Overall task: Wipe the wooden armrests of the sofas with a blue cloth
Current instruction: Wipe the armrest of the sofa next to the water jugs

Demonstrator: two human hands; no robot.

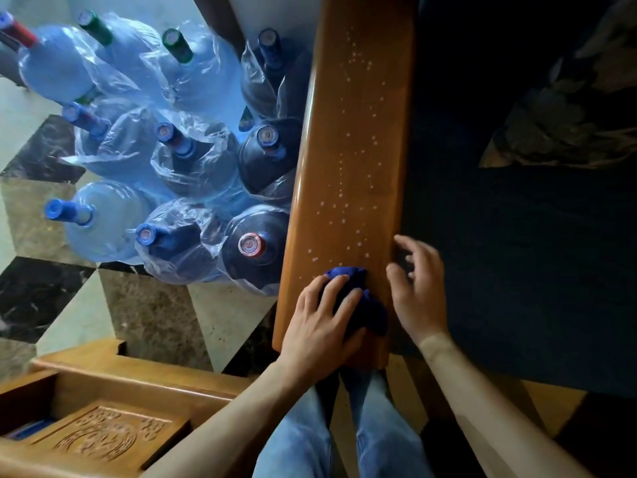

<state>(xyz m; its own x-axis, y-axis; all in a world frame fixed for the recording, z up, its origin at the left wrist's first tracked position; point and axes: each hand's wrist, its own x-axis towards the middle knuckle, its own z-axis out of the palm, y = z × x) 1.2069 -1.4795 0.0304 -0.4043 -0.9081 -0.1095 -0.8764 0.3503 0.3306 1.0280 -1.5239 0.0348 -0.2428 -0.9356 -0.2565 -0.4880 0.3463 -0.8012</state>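
Observation:
A long wooden armrest [355, 150] runs up the middle of the head view, dotted with small white droplets. At its near end lies a bunched blue cloth [358, 298]. My left hand [320, 322] lies on top of the cloth with fingers spread, pressing it onto the wood. My right hand [417, 284] hovers at the armrest's right edge, fingers loosely bent, holding nothing.
Several large blue water jugs [172, 174], some in clear plastic bags, crowd the tiled floor left of the armrest. The dark blue sofa seat [517, 253] lies to the right with a patterned cushion [572, 108]. A carved wooden table [103, 432] stands at lower left.

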